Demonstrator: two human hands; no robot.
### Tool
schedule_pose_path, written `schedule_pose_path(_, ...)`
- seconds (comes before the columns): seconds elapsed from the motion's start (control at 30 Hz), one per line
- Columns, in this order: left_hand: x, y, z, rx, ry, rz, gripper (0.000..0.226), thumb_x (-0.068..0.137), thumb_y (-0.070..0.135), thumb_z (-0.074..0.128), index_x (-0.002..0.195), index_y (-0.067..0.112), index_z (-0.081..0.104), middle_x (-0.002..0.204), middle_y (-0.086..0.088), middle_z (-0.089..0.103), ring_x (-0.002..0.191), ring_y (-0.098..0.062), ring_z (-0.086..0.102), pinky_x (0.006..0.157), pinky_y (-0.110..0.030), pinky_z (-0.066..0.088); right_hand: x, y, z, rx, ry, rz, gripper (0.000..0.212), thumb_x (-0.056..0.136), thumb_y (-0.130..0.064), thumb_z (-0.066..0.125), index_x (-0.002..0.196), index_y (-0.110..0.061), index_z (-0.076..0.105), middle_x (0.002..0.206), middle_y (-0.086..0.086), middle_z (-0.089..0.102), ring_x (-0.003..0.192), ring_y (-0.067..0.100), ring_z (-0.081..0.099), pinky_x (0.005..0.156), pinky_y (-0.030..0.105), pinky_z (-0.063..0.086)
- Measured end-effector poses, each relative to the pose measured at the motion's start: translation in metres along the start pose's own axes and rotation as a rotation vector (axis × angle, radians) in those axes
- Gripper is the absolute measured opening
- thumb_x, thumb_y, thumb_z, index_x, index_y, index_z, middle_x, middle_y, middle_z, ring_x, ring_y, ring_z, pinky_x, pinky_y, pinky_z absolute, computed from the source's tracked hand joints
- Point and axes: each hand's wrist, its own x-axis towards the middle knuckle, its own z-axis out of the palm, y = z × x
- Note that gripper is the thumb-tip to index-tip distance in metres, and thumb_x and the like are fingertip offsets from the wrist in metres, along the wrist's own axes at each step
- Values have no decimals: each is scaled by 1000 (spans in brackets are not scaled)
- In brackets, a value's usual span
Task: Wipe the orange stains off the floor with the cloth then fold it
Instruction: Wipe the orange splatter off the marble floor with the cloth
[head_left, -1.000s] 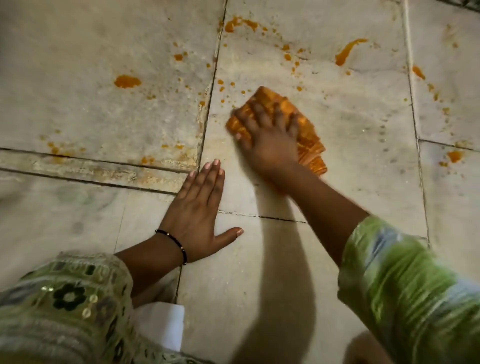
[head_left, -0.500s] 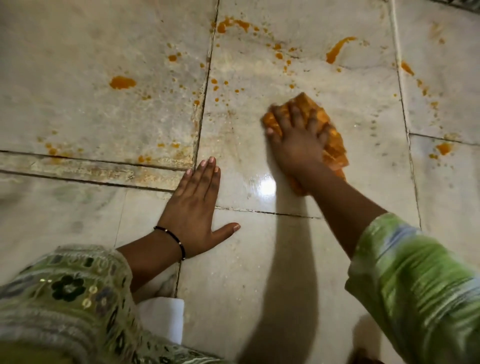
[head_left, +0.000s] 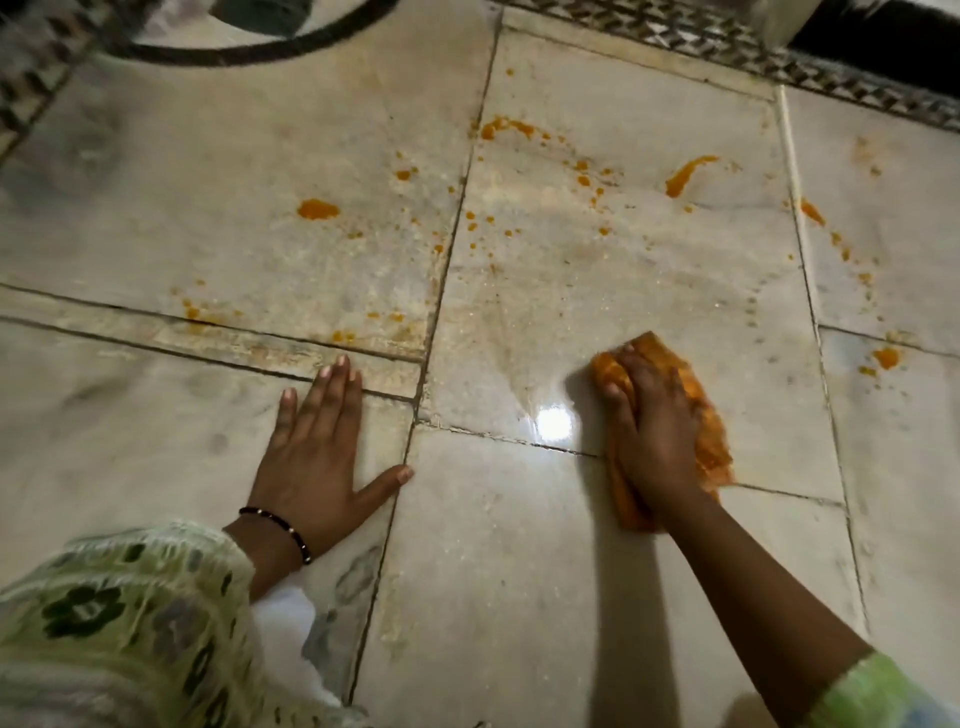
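My right hand (head_left: 649, 431) lies on top of an orange cloth (head_left: 704, 421) and presses it flat on the pale stone floor, fingers curled over its far edge. The cloth sticks out to the right of and below the hand. My left hand (head_left: 311, 452) rests flat on the floor with straight, spread fingers and holds nothing. Orange stains dot the tiles beyond both hands: a blob (head_left: 318, 209) at the left, a streak (head_left: 688, 172) at the upper right, a splash (head_left: 504, 128) by the tile seam, and spots (head_left: 885, 357) at the far right.
A patterned tile border (head_left: 810, 73) runs along the top right. A dark curved rim (head_left: 244, 49) of something round sits at the top left. A wet shine (head_left: 553, 422) marks the wiped tile between my hands. My green sleeves fill the lower corners.
My right hand has dragged the cloth back toward me and to the right across the tile. The view has tipped up, showing more floor ahead. My left hand stays planted.
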Motion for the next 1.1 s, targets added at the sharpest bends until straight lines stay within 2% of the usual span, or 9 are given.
schedule_pose_path(0.13, -17, -26, -9, 46, 1, -62, 98, 84, 76, 15, 149, 3, 13, 157, -12, 9, 145, -23, 8, 115, -42, 1, 0, -91, 8, 570, -190, -202, 45, 97, -41, 44, 135, -18, 53, 134, 0, 58, 121, 11, 53, 99, 19, 40)
schedule_pose_path(0.3, -30, -50, -14, 51, 1, -163, 96, 85, 74, 12, 149, 2, 14, 156, -14, 11, 143, -23, 9, 114, -39, -1, 22, -94, -19, 1152, -540, 95, 32, 88, -26, 51, 114, -11, 61, 100, 9, 71, 91, 22, 68, 81, 37, 56)
schedule_pose_path(0.4, -32, -62, -15, 74, 14, -176, 95, 85, 74, 12, 148, 2, 14, 157, -13, 11, 143, -23, 10, 114, -41, 3, 52, -59, -25, 722, -201, 186, 22, 94, -9, 54, 110, -17, 66, 105, 9, 71, 100, 25, 66, 91, 43, 51)
schedule_pose_path(0.5, -28, -72, -16, 76, 16, -201, 96, 85, 74, 12, 148, 1, 17, 156, -15, 13, 143, -26, 13, 114, -38, -2, 53, -60, -7, 278, 170, 122, 35, 97, -21, 50, 131, -18, 56, 135, 8, 56, 117, 22, 54, 98, 35, 42)
schedule_pose_path(0.6, -24, -79, -13, 70, 25, -226, 98, 84, 75, 11, 147, 0, 18, 156, -16, 14, 143, -28, 15, 113, -38, -1, 21, -91, 44, -111, 26, -110, 67, 94, -52, 33, 152, -20, 21, 159, 3, 18, 145, 29, 16, 117, 49, 11)
schedule_pose_path(0.7, -20, -82, -10, 63, 38, -235, 99, 83, 76, 12, 148, 2, 15, 157, -15, 11, 144, -26, 12, 114, -40, -2, 0, -103, 84, -404, -73, -193, 75, 91, -65, 13, 152, -26, -8, 159, -1, -19, 145, 29, -21, 111, 52, -17)
schedule_pose_path(0.87, -19, -79, -7, 47, 47, -246, 99, 82, 76, 17, 149, 3, 10, 158, -13, 6, 145, -24, 7, 115, -43, -3, -1, -51, 46, -504, -277, -561, 59, 91, -69, 7, 147, -52, -3, 158, -16, -17, 145, 20, -21, 113, 58, -8)
schedule_pose_path(0.97, -18, -80, -8, 19, 53, -245, 99, 82, 75, 19, 149, 3, 9, 158, -13, 6, 145, -25, 7, 116, -46, 1, 42, -35, 22, -589, -283, -392, 63, 81, -79, 0, 141, -62, -3, 159, -16, -12, 145, 28, -21, 108, 70, -6)
schedule_pose_path(1.1, -20, -79, -8, 6, 53, -241, 98, 83, 75, 17, 149, 3, 10, 158, -13, 6, 145, -26, 7, 116, -49, 6, 95, -103, 65, -470, -212, -289, 65, 81, -77, 2, 144, -58, 1, 161, -10, -7, 143, 37, -19, 106, 73, -2)
